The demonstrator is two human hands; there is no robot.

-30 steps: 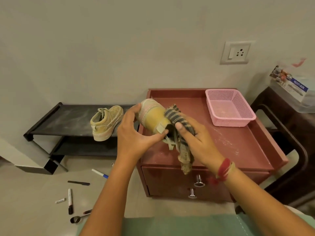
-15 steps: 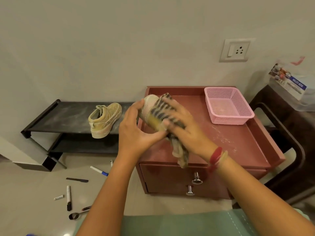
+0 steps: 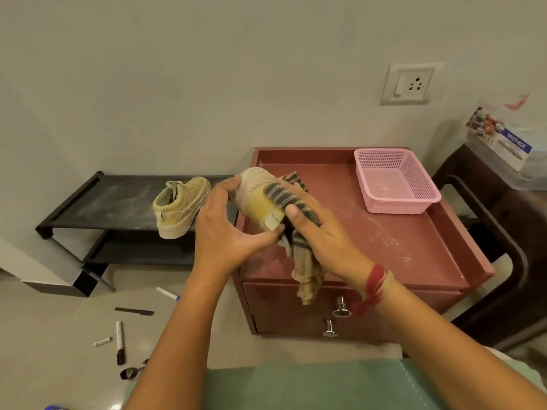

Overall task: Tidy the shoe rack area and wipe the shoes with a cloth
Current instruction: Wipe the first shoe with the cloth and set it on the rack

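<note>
Over the dusty red cabinet (image 3: 399,241), the left hand (image 3: 225,229) is gripping a grimy yellow shoe (image 3: 254,199) while the right hand (image 3: 322,235) is clasping a striped cloth (image 3: 305,270) against it. Compared with before, the cloth is baring more yellow.

Striped woven cloth (image 3: 291,199), canvas shoe (image 3: 257,196), perforated plastic basket (image 3: 396,184), shiny metal knobs (image 3: 342,307)

Yellow shoe (image 3: 257,199) held toe-away over cabinet's (image 3: 384,241) left edge, striped cloth (image 3: 282,193) draped on it, tail hanging; tan shoe (image 3: 180,208) upright at rack's (image 3: 103,199) top-shelf right end.
</note>
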